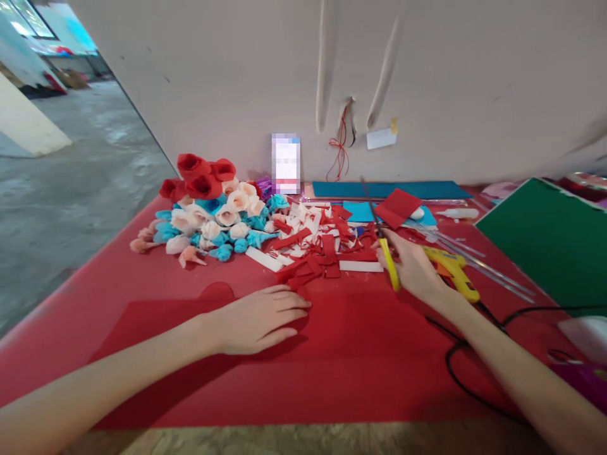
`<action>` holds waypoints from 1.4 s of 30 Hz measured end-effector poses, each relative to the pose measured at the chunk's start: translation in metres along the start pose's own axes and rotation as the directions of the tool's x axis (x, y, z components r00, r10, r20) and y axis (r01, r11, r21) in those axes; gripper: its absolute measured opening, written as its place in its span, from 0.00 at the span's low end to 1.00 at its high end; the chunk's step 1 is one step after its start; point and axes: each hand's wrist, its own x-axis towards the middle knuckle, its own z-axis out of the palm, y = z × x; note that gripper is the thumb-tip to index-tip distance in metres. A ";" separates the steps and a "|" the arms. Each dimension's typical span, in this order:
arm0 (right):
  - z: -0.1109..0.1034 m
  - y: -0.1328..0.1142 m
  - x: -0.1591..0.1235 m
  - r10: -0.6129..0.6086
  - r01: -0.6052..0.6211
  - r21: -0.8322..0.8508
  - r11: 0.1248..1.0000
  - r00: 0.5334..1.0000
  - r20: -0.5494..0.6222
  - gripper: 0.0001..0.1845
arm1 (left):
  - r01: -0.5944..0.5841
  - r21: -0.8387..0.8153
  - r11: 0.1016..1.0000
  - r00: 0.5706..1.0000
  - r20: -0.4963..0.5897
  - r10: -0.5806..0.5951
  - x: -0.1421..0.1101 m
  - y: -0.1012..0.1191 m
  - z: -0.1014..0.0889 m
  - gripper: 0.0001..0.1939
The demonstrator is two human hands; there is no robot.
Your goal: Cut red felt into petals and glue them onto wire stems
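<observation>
My left hand (265, 319) lies flat, fingers stretched out, on a long sheet of red paper or felt (360, 328). Its fingertips reach the near side of a heap of red and white scraps (327, 253). In my right hand (415, 265) is a pair of scissors (389, 265) with yellow handles, blades pointing up and away over the scraps. A round red piece (217, 291) shows just beyond my left hand. Close to my right hand lies a yellow glue gun (458, 272), partly hidden by the wrist.
Paper flowers (227, 218) in red, white and blue are heaped at the back left. A phone (286, 163) leans against the wall. At right are a green board (545, 246), clear sticks (478, 259) and a black cord (450, 373) across the red table (284, 395).
</observation>
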 end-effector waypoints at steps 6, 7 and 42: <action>-0.022 -0.004 -0.008 -0.065 0.066 -0.006 0.998 0.988 0.140 0.20 | 0.019 0.089 0.996 0.997 -0.075 -0.013 0.008 0.001 -0.001 0.14; -0.023 -0.006 -0.009 -0.089 0.089 0.004 0.996 0.979 0.183 0.20 | 0.014 0.091 0.996 0.995 -0.099 -0.005 0.008 0.002 0.002 0.15; -0.056 -0.024 0.048 0.066 -0.052 -0.042 0.998 0.823 0.564 0.12 | -0.054 0.013 0.998 0.994 -0.097 0.055 0.019 0.008 0.008 0.17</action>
